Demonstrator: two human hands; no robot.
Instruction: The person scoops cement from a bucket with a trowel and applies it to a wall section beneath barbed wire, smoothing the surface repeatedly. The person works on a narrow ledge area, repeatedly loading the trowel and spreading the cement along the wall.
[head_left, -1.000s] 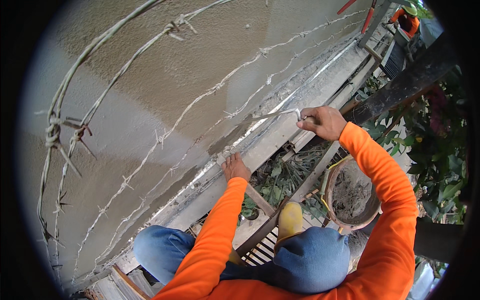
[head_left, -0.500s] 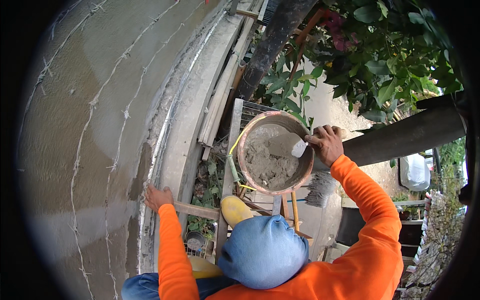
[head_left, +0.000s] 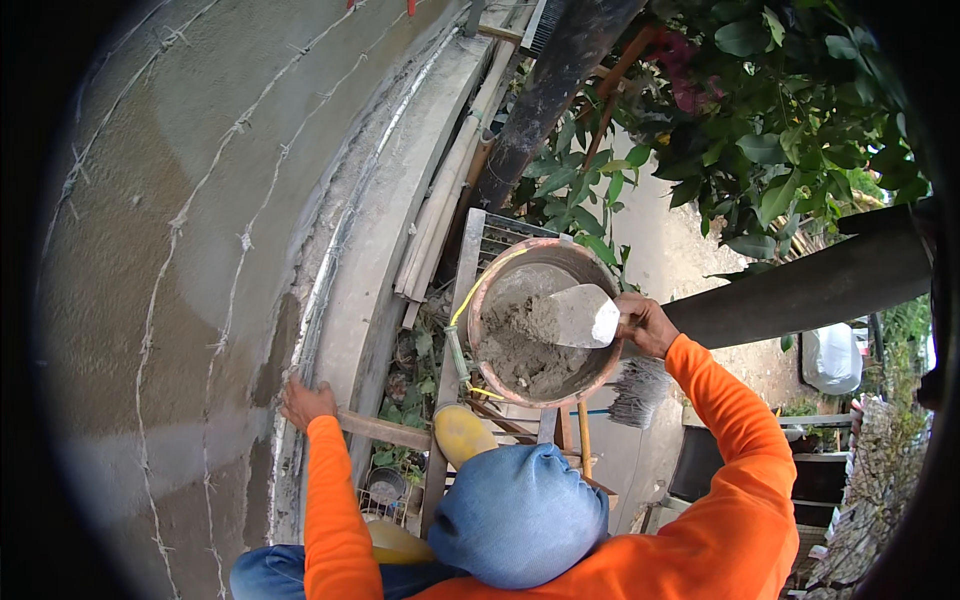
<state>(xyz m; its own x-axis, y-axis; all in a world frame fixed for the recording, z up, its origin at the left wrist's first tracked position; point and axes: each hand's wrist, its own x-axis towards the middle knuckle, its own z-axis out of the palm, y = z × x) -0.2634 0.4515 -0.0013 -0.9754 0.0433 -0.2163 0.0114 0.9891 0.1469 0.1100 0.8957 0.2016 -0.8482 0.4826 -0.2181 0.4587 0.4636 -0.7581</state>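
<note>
Right hand (head_left: 645, 326) gripping trowel (head_left: 578, 318) over mortar (head_left: 528, 358) in bucket (head_left: 545, 402) (lumpy stuff) — left hand (head_left: 308, 402) on ledge (head_left: 362, 290) — can't tell its grip.

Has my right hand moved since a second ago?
Yes. Your right hand has moved away from the concrete ledge, rightward to the bucket, where it holds the trowel over the grey mix.

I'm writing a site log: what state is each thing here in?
Bucket: part-filled with grey mix
Trowel: blade smeared, over the mix
Right hand: closed around the trowel's handle
Left hand: resting by the ledge
Barbed wire: strung along the wall
</note>
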